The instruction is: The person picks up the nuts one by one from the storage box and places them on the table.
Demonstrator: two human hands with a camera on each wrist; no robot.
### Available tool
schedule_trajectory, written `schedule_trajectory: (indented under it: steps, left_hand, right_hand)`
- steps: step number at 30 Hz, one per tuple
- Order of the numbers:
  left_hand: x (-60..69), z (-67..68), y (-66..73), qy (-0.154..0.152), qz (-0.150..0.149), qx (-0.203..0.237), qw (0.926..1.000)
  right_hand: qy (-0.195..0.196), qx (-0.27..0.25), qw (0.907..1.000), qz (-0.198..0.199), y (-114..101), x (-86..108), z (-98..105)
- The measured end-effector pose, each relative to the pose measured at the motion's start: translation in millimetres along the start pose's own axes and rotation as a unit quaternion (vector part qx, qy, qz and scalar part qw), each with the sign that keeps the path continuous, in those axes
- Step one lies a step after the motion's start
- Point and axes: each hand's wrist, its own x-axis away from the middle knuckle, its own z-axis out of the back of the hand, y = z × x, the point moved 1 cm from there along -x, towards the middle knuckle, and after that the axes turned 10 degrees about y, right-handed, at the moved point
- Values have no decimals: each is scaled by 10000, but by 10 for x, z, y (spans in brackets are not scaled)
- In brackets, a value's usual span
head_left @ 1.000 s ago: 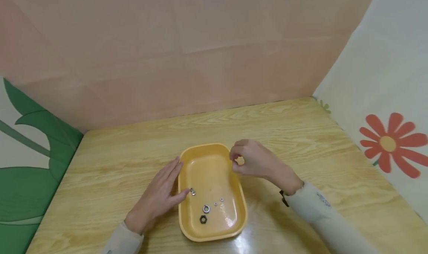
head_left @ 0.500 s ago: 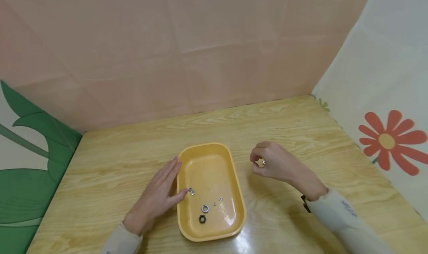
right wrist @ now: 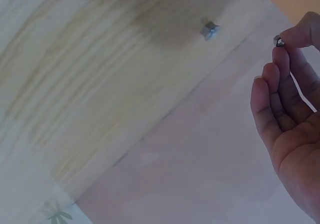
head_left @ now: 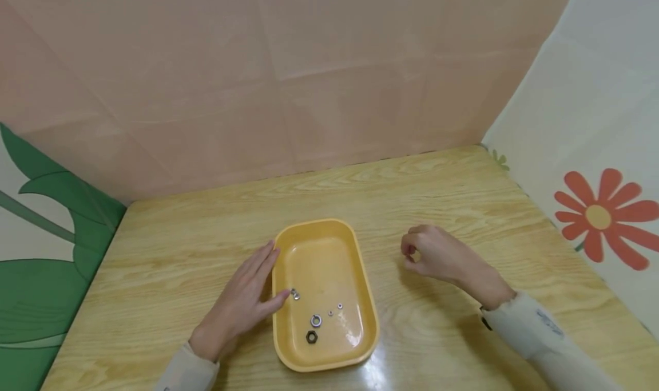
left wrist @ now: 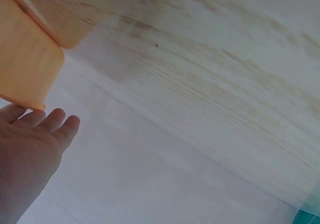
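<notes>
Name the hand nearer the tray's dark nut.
Left: the left hand is at the tray, left of the dark nut; the right hand is beyond the tray's right edge, farther away.

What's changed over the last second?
The right hand moved rightward from the tray's right rim, out over the table; it now pinches a small metal nut. The left hand stays at the tray's left rim; the metal pieces inside lie unmoved.

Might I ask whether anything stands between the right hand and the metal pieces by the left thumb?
Only the tray's right wall lies between the right hand and those metal pieces; nothing visible blocks the way above.
</notes>
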Motion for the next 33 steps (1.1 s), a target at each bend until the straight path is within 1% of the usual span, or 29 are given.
schedule_trajectory:
  steps: [5,8,16,21,28,33]
  left_hand:
    - [0,-5,-2,-5,23,0,10000]
    - [-1,-1,1,-12,37,15,10000]
    - [0,18,10,-17,84,36,10000]
    - [-3,18,10,-6,101,35,9999]
    - [2,12,6,37,35,20,10000]
    - [4,10,5,26,51,21,10000]
  right_hand:
    - [-323,53,9995,-56,68,24,-51]
    - [-387,83,9992,-37,99,25,-85]
    - [-455,190,9988,51,165,15,-195]
    - [-388,188,9990,75,191,17,-255]
    - [-399,132,9991,-34,223,23,-308]
    - [-439,85,9989,-137,249,34,-333]
